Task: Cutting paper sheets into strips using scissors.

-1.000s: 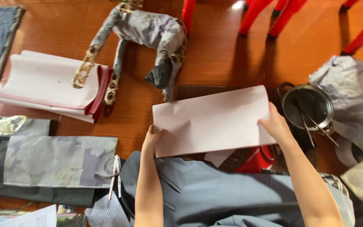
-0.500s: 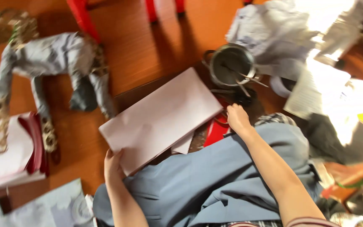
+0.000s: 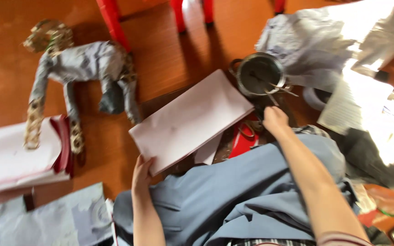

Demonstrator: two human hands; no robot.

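My left hand [image 3: 141,172] grips the near corner of a pale pink sheet of stiff paper [image 3: 190,119], which lies tilted over the orange floor in front of my grey-blue skirt [image 3: 233,200]. My right hand [image 3: 274,120] has left the sheet and rests, fingers curled, on a pair of scissors [image 3: 251,129] lying on something red [image 3: 244,142] just beside a round metal pot [image 3: 260,75]. Whether its fingers close around the scissors is blurred.
A grey cloth figure with woven gold limbs [image 3: 76,73] lies at the upper left. A stack of pink and red paper [image 3: 14,157] sits at the left, patterned grey paper [image 3: 46,221] below it. Crumpled grey cloth [image 3: 311,41], papers and red chair legs [image 3: 110,18] fill the back and right.
The view has swung right. My right hand let go of the pink sheet's right edge and moved down to the scissors by the pot. My left hand still holds the sheet.
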